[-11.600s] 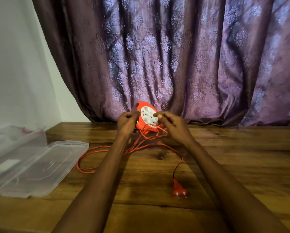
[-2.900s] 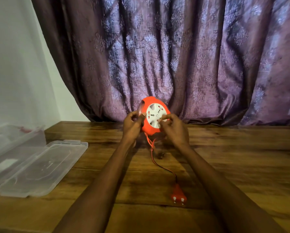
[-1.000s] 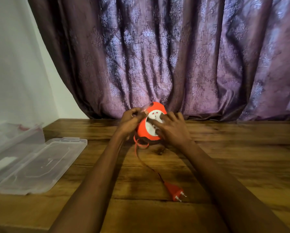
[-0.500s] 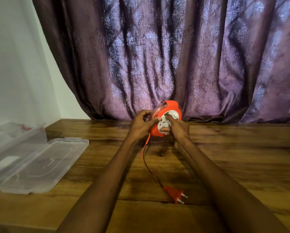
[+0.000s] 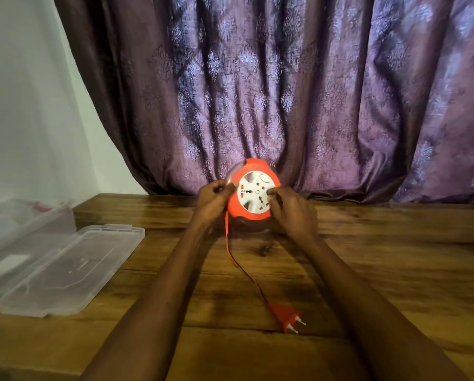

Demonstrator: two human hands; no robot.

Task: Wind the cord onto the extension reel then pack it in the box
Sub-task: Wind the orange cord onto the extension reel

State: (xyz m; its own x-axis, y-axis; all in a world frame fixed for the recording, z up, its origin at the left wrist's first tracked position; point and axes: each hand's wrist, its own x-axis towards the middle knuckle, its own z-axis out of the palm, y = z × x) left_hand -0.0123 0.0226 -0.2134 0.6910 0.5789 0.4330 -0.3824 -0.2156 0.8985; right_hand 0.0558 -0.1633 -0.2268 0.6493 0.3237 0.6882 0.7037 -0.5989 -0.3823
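An orange extension reel (image 5: 251, 213) with a white socket face is held upright above the wooden table (image 5: 395, 257). My left hand (image 5: 212, 200) grips its left rim, where the cord leaves it. My right hand (image 5: 291, 210) holds the reel's right side, fingertips on the white face. The loose orange cord (image 5: 238, 264) runs down from the left hand and across the table to the orange two-pin plug (image 5: 285, 316) lying near me. A clear plastic box (image 5: 24, 221) stands open at the far left, its lid (image 5: 65, 268) flat on the table.
A purple patterned curtain (image 5: 285, 92) hangs right behind the reel along the table's far edge. A white wall (image 5: 24, 105) is at the left. Bare wood lies between my forearms and to the right.
Far less cord lies on the table than at the start; the loops are gone into the reel. Over the last second the reel turned its face toward me and the plug shifted slightly.
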